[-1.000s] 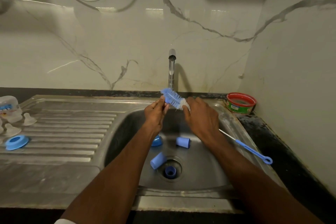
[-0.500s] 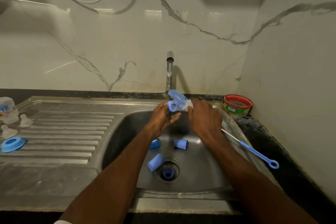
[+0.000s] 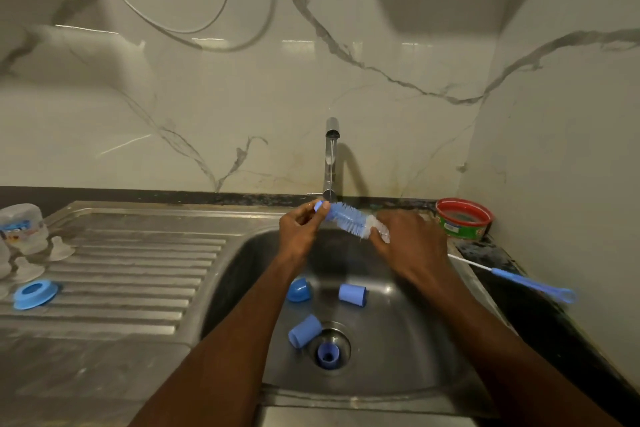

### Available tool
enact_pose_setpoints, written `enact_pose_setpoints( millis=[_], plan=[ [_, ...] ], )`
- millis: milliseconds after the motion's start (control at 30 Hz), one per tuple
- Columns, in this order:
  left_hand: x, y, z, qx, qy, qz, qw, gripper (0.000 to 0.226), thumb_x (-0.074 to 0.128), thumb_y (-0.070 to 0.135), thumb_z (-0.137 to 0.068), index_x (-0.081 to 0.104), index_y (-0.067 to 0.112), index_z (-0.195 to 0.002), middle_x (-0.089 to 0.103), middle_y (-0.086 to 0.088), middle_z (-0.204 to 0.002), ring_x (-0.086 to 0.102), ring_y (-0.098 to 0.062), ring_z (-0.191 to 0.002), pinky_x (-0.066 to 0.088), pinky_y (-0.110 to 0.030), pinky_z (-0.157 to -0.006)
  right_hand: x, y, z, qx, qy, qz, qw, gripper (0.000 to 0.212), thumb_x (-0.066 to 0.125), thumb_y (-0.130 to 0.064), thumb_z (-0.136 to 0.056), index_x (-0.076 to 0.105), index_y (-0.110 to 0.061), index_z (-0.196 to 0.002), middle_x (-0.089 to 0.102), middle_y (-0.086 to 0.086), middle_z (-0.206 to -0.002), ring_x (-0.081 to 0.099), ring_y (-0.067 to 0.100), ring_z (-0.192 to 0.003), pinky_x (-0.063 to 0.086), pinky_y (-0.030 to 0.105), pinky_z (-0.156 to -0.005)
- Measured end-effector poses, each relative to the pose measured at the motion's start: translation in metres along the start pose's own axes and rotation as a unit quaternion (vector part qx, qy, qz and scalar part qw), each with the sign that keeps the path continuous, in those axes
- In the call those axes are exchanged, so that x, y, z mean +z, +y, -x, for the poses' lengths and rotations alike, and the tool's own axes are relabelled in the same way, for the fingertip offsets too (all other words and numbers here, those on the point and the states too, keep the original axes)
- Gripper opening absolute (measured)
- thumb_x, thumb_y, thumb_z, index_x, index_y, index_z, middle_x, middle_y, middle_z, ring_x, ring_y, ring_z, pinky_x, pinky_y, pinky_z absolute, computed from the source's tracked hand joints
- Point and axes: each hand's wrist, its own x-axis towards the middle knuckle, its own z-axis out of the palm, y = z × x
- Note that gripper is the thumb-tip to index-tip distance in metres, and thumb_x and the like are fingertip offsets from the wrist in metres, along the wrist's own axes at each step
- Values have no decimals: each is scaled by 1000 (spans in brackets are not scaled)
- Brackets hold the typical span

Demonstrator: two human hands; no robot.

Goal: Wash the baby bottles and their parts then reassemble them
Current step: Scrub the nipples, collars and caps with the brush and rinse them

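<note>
Since a second ago the bottle brush had tipped flatter under the tap. Left hand pinched its blue tip at 9 o'clock; right hand gripped the white end at 3. Caps lay in the sink at 6 o'clock, unwashed yet probably.

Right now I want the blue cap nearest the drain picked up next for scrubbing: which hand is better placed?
Left. The left hand only pinches the bottle brush tip, and the blue cap lies below its forearm. The right hand grips the brush's base and is farther away.
</note>
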Motion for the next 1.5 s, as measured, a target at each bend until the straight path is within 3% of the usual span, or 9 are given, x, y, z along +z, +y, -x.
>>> enact_pose_setpoints(
  millis=[167,367,467,667,733,967,1133,1333,1500],
  plan=[
    [10,-4,3,-87,-57,28,994,46,42,45,-106,69,13,-123,73,-11,-113,70,-19,-100,57,-22,-74,10,1,4,-12,27,-22,999,27,53,-50,-97,63,-32,-114,69,-8,-107,66,20,-93,52,37,-76],
    [6,-7,-7,-109,22,56,992,35,51,41,-103,71,12,-103,75,-14,-104,74,-22,-96,61,-29,-82,11,-10,0,9,16,18,1000,29,47,-50,-100,61,-31,-117,69,-1,-104,66,23,-92,37,34,-68],
    [4,-7,-9,-107,51,62,991,34,51,39,-103,69,10,-103,75,-12,-102,74,-18,-90,60,-21,-72,9,-14,0,-16,15,49,999,30,45,-51,-99,61,-31,-114,69,-2,-101,66,23,-89,35,33,-65],
    [5,-7,-6,-127,33,59,990,28,55,37,-102,70,15,-96,75,-10,-98,74,-18,-89,59,-23,-75,5,-20,-3,2,13,38,999,22,53,-42,-100,58,-29,-116,69,-1,-103,66,22,-86,37,31,-63],
    [6,-4,-5,-127,37,44,990,27,57,38,-101,69,16,-93,76,-5,-89,74,-13,-81,58,-19,-68,7,-17,-4,18,6,42,999,23,56,-42,-98,59,-29,-117,68,0,-103,65,21,-85,38,32,-64],
    [1,-8,-9,-108,44,16,993,36,60,40,-99,70,6,-106,75,-14,-102,75,-20,-89,58,-22,-71,4,-8,-11,-73,-17,20,997,35,53,-55,-96,67,-34,-120,72,-3,-106,66,22,-96,48,34,-72],
    [8,-8,-2,-165,30,56,984,28,59,37,-100,71,12,-95,76,-13,-95,75,-21,-86,58,-25,-69,9,-7,-14,56,17,-14,998,31,54,-52,-98,65,-29,-114,71,1,-104,66,25,-94,42,34,-71],
    [4,-16,-4,-96,20,-17,995,33,62,37,-98,73,8,-110,75,-12,-103,73,-20,-95,58,-22,-73,2,-2,-14,-39,-73,10,997,39,61,-55,-92,69,-31,-122,72,-3,-109,65,19,-97,48,33,-76],
    [11,-20,-5,-198,3,50,979,25,64,31,-99,73,8,-92,77,-15,-92,76,-20,-82,60,-28,-75,2,3,-13,64,-8,-32,997,35,59,-54,-95,69,-29,-117,73,0,-106,66,22,-94,49,33,-75]
  ],
)
